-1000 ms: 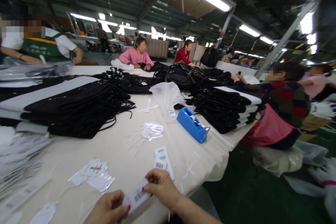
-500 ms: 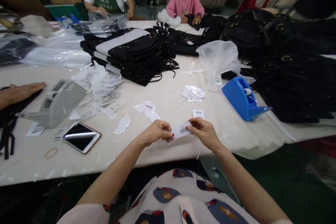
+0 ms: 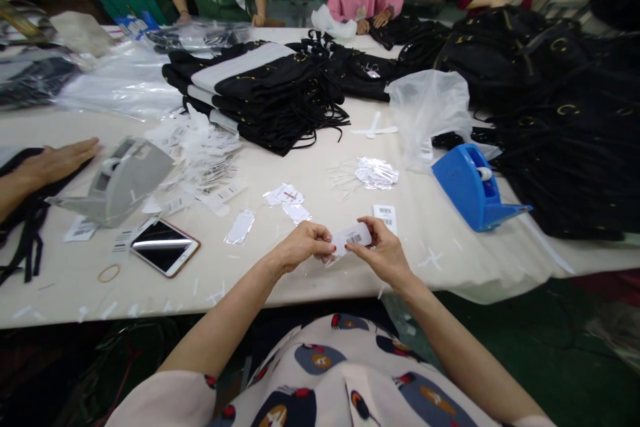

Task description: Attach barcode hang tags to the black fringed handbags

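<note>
A white hang tag (image 3: 354,238) with a barcode is held above the table's front edge between both hands. My left hand (image 3: 307,247) pinches its left end, where something clear and shiny shows below the fingers. My right hand (image 3: 383,252) grips the right side, thumb on the front face and fingers behind. Just beyond the right hand lies a sheet of barcode stickers (image 3: 385,217), partly covered by it. Farther off is a pile of white tags with strings (image 3: 377,173). Left of my hands, a few loose tags (image 3: 285,195) and a single tag (image 3: 241,227) lie flat.
A blue tape dispenser (image 3: 473,190) stands right, a grey tape dispenser (image 3: 117,180) left, near a phone (image 3: 165,245) and a heap of labels (image 3: 200,153). Stacked black bags (image 3: 280,93) fill the back. A co-worker's hand (image 3: 65,160) rests at left; other people stand across the table.
My right fingers have shifted left along the tag, the thumb now lower on its face, and the tag's right end shows more. The whole view has turned slightly.
</note>
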Demonstrator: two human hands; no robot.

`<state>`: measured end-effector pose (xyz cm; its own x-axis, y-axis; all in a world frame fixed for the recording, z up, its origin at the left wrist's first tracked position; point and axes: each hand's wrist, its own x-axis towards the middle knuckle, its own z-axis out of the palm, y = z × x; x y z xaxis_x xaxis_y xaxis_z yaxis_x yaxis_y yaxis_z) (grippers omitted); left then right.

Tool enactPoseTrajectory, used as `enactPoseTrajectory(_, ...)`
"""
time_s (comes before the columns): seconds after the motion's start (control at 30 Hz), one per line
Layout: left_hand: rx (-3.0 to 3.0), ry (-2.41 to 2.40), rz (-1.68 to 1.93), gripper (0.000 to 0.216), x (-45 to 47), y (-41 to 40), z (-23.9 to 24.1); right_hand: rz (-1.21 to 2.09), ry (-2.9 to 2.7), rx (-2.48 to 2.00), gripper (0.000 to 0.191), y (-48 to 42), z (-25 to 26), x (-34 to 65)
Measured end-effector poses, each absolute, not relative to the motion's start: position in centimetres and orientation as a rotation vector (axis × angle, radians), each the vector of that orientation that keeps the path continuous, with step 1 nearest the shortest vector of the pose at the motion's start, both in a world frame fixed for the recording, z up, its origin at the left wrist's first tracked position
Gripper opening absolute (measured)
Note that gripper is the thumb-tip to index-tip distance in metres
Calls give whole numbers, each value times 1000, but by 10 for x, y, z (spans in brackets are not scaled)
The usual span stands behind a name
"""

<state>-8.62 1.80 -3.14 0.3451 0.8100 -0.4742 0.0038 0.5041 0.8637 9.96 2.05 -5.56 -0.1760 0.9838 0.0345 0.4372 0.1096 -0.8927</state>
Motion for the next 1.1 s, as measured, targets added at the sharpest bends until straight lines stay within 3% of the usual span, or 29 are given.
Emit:
enactPoseTrajectory(0.13, 894, 1136, 664, 20, -87, 18, -36, 1022, -1754, -1362, 55, 21, -54, 103)
enactPoseTrajectory(0.33, 917, 1132, 611, 20, -87, 17, -40, 1390, -1474, -1285, 35, 28, -54, 113)
enactPoseTrajectory(0.9, 1055, 1278, 618, 22, -76, 19, -51, 1277, -1543, -1333, 16, 9, -62, 99)
enactPoseTrajectory(1.0, 1083, 1243, 644, 22, -72, 18, -50, 1212, -1610, -1367, 17, 6, -59, 98)
enactPoseTrajectory(1.1, 1066, 1165, 677, 23, -67, 19, -46, 1346, -1506, -1351, 31, 7, -60, 96)
